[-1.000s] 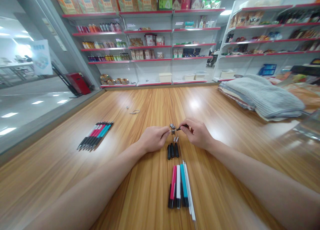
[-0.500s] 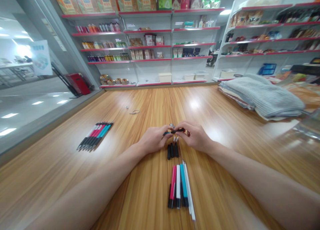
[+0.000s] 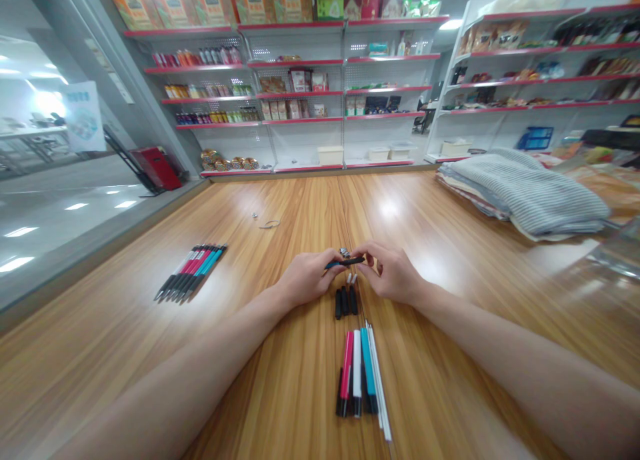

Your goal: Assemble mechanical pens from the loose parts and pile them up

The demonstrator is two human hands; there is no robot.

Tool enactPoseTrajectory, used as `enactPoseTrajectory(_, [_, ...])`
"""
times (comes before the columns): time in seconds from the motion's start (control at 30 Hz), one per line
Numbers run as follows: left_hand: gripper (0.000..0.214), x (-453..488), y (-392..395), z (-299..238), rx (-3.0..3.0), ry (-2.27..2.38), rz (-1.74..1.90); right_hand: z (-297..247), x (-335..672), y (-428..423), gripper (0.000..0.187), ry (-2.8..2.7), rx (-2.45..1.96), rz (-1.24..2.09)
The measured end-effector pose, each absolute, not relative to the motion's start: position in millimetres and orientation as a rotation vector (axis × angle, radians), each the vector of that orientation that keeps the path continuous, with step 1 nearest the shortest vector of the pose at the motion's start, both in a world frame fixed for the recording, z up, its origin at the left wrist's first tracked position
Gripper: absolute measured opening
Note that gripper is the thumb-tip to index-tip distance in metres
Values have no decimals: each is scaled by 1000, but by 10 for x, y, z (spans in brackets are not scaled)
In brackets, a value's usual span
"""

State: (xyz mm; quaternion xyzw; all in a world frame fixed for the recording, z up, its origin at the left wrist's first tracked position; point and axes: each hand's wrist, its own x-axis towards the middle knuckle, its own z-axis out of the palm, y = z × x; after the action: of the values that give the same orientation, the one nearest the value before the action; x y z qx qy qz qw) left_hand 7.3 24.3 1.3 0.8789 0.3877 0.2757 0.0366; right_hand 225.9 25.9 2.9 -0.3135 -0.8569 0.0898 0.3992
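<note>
My left hand (image 3: 311, 277) pinches a pen (image 3: 346, 263) with a blue barrel end and a black front part, held level just above the table. The thumb and index finger of my right hand (image 3: 393, 271) close around its black end from the other side. Small silvery parts (image 3: 345, 252) lie just beyond the pen. Nearer to me are several black grip sleeves (image 3: 345, 302) and small white pieces (image 3: 353, 279). Below them lie a pink pen barrel (image 3: 347, 363), a white barrel (image 3: 357, 363), a blue barrel (image 3: 369, 363) and thin white refills (image 3: 380, 387).
A row of whole pens (image 3: 190, 273) lies on the wooden table (image 3: 280, 393) at the left. A thin wire loop (image 3: 269, 225) sits farther back. Folded striped cloths (image 3: 525, 190) are piled at the right. Stocked shelves (image 3: 295, 63) stand behind the table.
My right fingers have shifted slightly right along the pen, so more of its black part shows between the hands. The things on the table have not moved.
</note>
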Motion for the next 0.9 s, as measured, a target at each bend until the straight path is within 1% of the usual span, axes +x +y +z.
enactPoseTrajectory(0.1, [20,69,244,15,2679,1209,850,21,2272,289,16,-2159,-801,217])
enactPoseTrajectory(0.27, [21,59,252,3,2671,1225,837,-2,2273,318,16,-2157,-799,231])
enactPoseTrajectory(0.43, [20,61,250,9,2694,1252,824,-12,2261,301,22,-2148,-807,249])
enactPoseTrajectory(0.53, [20,61,244,18,2696,1258,825,-10,2266,311,16,-2157,-838,212])
enactPoseTrajectory(0.63, [20,58,242,17,2704,1248,824,2,2274,319,21,-2176,-912,193])
enactPoseTrajectory(0.7, [21,56,243,12,2711,1247,818,12,2273,313,14,-2162,-923,220])
enactPoseTrajectory(0.73, [21,55,245,9,2711,1250,818,14,2271,307,14,-2156,-907,238])
enactPoseTrajectory(0.8, [21,53,247,5,2713,1253,819,12,2265,298,24,-2161,-856,255])
enactPoseTrajectory(0.83, [21,53,247,4,2715,1252,823,7,2262,295,23,-2171,-843,253])
enactPoseTrajectory(0.9, [21,53,246,5,2727,1242,828,-5,2259,297,12,-2198,-869,230])
